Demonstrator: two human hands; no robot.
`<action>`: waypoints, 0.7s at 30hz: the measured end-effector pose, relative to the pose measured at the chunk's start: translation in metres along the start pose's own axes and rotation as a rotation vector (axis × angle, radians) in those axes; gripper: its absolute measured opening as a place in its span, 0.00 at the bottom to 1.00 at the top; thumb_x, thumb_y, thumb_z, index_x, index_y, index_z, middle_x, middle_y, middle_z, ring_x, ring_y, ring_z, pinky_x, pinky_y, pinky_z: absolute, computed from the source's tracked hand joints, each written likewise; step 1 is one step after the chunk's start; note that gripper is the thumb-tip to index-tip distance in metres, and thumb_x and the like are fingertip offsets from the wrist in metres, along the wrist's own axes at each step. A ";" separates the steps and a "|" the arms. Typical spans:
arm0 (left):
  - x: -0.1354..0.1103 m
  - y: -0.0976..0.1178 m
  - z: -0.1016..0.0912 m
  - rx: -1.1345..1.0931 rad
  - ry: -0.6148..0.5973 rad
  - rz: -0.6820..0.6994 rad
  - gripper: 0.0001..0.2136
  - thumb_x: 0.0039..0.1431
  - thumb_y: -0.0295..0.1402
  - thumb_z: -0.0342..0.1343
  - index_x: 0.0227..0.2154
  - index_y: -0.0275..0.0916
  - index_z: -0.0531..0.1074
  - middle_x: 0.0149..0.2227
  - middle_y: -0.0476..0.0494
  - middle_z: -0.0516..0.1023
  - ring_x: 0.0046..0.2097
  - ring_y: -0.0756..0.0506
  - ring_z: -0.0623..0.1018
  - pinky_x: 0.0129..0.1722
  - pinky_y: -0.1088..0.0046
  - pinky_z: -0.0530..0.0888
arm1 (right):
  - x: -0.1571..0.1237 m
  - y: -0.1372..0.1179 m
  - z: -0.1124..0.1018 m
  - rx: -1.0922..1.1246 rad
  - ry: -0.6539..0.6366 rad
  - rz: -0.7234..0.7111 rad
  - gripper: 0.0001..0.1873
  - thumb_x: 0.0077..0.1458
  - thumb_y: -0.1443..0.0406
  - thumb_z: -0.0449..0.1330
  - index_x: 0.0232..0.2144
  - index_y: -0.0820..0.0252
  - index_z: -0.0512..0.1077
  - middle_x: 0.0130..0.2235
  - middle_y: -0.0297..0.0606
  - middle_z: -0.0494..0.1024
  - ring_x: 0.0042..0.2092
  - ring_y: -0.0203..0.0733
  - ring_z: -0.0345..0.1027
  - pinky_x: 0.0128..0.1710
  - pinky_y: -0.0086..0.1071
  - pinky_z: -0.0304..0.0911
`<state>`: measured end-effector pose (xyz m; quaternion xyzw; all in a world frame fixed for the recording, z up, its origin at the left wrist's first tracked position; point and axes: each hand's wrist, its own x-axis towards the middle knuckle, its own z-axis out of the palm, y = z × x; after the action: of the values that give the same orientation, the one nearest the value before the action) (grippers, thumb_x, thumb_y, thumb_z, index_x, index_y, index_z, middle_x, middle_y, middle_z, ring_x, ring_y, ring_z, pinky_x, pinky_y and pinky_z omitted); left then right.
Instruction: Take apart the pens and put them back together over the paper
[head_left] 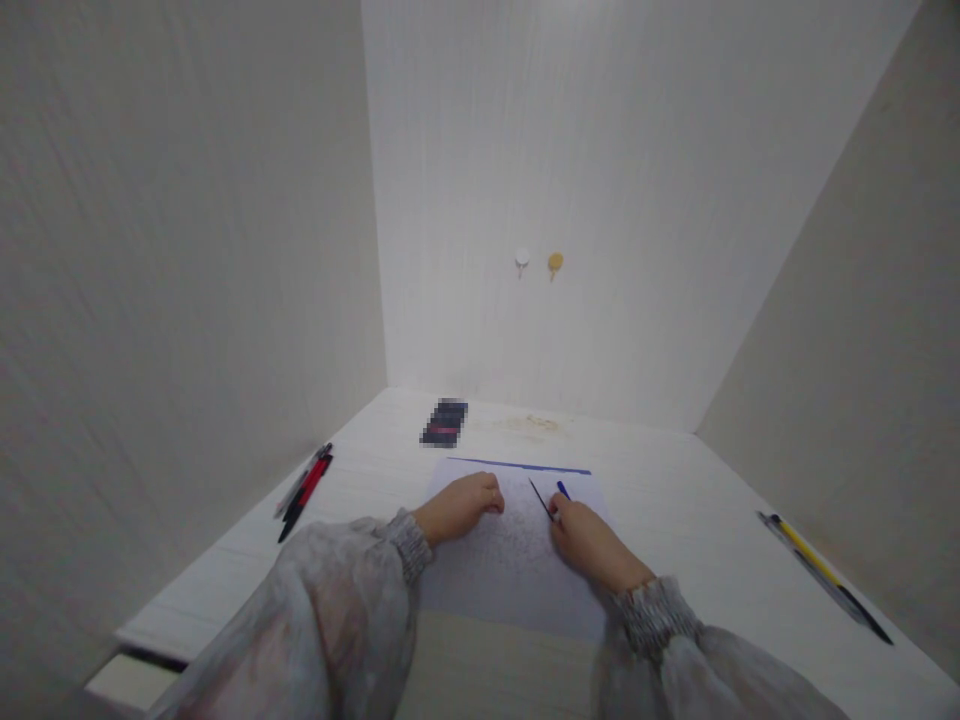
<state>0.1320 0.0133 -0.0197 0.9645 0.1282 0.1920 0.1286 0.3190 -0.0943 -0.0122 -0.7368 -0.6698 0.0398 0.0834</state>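
A pale sheet [517,600] lies in front of me, with a blue strip [517,465] along its far edge and faint fine marks over its middle. My left hand [466,503] rests over the sheet's left side, fingers curled together; whatever they may hold is hidden. Over the right side, my right hand [589,540] is closed on a thin dark rod [540,496] that points away and to the left. A short blue tip [562,490] shows just beyond those fingers; whether it belongs to the rod, I cannot tell.
Red, black and grey pens [307,488] lie by the left wall. Against the right wall are a yellow-and-black pen [817,565] and a grey one. A blurred dark object [445,423] lies at the back. Two small hooks [555,262] hang on the back wall.
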 end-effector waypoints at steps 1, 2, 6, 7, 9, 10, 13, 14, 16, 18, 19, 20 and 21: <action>0.000 0.001 -0.001 -0.010 -0.014 0.011 0.08 0.55 0.27 0.44 0.29 0.37 0.68 0.32 0.47 0.67 0.37 0.51 0.66 0.38 0.77 0.63 | -0.001 -0.001 0.000 -0.010 0.011 -0.010 0.12 0.49 0.71 0.47 0.36 0.67 0.64 0.31 0.46 0.72 0.34 0.40 0.65 0.32 0.28 0.52; 0.000 0.002 -0.002 -0.025 -0.022 0.021 0.08 0.54 0.26 0.44 0.28 0.37 0.69 0.33 0.47 0.68 0.37 0.51 0.67 0.38 0.77 0.63 | -0.002 -0.002 -0.001 -0.019 0.035 -0.021 0.12 0.49 0.71 0.48 0.37 0.67 0.64 0.31 0.45 0.72 0.34 0.40 0.65 0.32 0.29 0.52; 0.002 0.006 -0.003 -0.082 -0.046 0.044 0.10 0.53 0.22 0.43 0.29 0.37 0.69 0.33 0.47 0.70 0.38 0.51 0.67 0.40 0.77 0.63 | -0.001 -0.009 -0.002 -0.014 0.208 -0.114 0.10 0.49 0.67 0.49 0.34 0.65 0.66 0.33 0.44 0.70 0.37 0.41 0.62 0.36 0.30 0.52; 0.002 0.007 -0.004 -0.091 -0.048 0.043 0.10 0.53 0.22 0.42 0.29 0.37 0.69 0.33 0.47 0.70 0.38 0.51 0.67 0.40 0.77 0.63 | 0.000 -0.012 -0.001 0.008 0.239 -0.145 0.09 0.50 0.66 0.49 0.33 0.64 0.67 0.33 0.43 0.70 0.37 0.41 0.62 0.36 0.30 0.52; 0.002 0.008 -0.004 -0.107 -0.050 0.040 0.10 0.54 0.23 0.42 0.29 0.37 0.69 0.33 0.47 0.71 0.38 0.51 0.68 0.40 0.76 0.63 | 0.003 -0.017 0.003 0.063 0.268 -0.196 0.10 0.51 0.64 0.49 0.31 0.63 0.67 0.33 0.41 0.69 0.37 0.40 0.61 0.38 0.30 0.52; 0.002 0.008 -0.004 -0.115 -0.048 0.040 0.10 0.54 0.24 0.43 0.29 0.37 0.69 0.33 0.47 0.71 0.38 0.51 0.68 0.40 0.76 0.63 | 0.005 -0.019 0.006 0.086 0.272 -0.214 0.09 0.51 0.64 0.50 0.31 0.63 0.68 0.33 0.41 0.68 0.38 0.40 0.60 0.38 0.30 0.53; 0.001 0.007 -0.004 -0.126 -0.038 0.031 0.08 0.54 0.26 0.44 0.31 0.37 0.69 0.34 0.47 0.72 0.38 0.51 0.68 0.41 0.75 0.63 | 0.007 -0.024 0.012 0.100 0.258 -0.233 0.08 0.50 0.64 0.51 0.31 0.62 0.68 0.33 0.40 0.68 0.38 0.39 0.59 0.38 0.31 0.53; 0.001 0.007 -0.003 -0.126 -0.037 0.024 0.08 0.54 0.26 0.45 0.31 0.37 0.69 0.34 0.47 0.72 0.39 0.51 0.68 0.42 0.75 0.63 | 0.008 -0.025 0.013 0.092 0.248 -0.234 0.08 0.50 0.65 0.51 0.31 0.62 0.68 0.33 0.40 0.68 0.38 0.39 0.59 0.38 0.31 0.52; 0.001 0.006 -0.003 -0.117 -0.032 0.005 0.07 0.53 0.26 0.46 0.32 0.37 0.69 0.35 0.47 0.72 0.39 0.50 0.68 0.42 0.75 0.63 | 0.008 -0.026 0.013 0.080 0.225 -0.231 0.07 0.50 0.67 0.51 0.30 0.62 0.68 0.33 0.39 0.68 0.38 0.38 0.59 0.38 0.30 0.52; 0.002 0.006 -0.002 -0.097 -0.031 -0.011 0.07 0.52 0.27 0.47 0.32 0.37 0.69 0.34 0.46 0.72 0.39 0.50 0.68 0.42 0.75 0.63 | 0.007 -0.026 0.012 0.082 0.204 -0.233 0.08 0.50 0.69 0.49 0.28 0.62 0.69 0.32 0.39 0.68 0.38 0.37 0.59 0.38 0.29 0.52; 0.002 0.006 -0.002 -0.085 -0.032 -0.016 0.06 0.52 0.27 0.48 0.31 0.37 0.69 0.34 0.47 0.72 0.39 0.50 0.68 0.42 0.75 0.63 | 0.007 -0.026 0.012 0.087 0.198 -0.239 0.08 0.50 0.70 0.49 0.28 0.62 0.69 0.32 0.39 0.68 0.38 0.37 0.59 0.38 0.29 0.52; 0.002 0.005 -0.001 -0.071 -0.031 -0.022 0.06 0.52 0.28 0.48 0.30 0.37 0.70 0.33 0.47 0.71 0.39 0.50 0.68 0.41 0.75 0.63 | 0.007 -0.027 0.012 0.093 0.194 -0.247 0.09 0.50 0.70 0.49 0.28 0.62 0.69 0.32 0.39 0.68 0.37 0.36 0.59 0.38 0.29 0.52; 0.002 0.005 -0.001 -0.058 -0.028 -0.028 0.06 0.52 0.29 0.48 0.29 0.37 0.70 0.32 0.47 0.71 0.38 0.50 0.67 0.41 0.75 0.63 | 0.007 -0.027 0.012 0.098 0.193 -0.255 0.09 0.50 0.71 0.49 0.28 0.63 0.69 0.32 0.39 0.68 0.37 0.36 0.59 0.38 0.28 0.52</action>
<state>0.1345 0.0092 -0.0164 0.9610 0.1343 0.1804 0.1607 0.2914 -0.0839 -0.0190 -0.6415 -0.7438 -0.0095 0.1877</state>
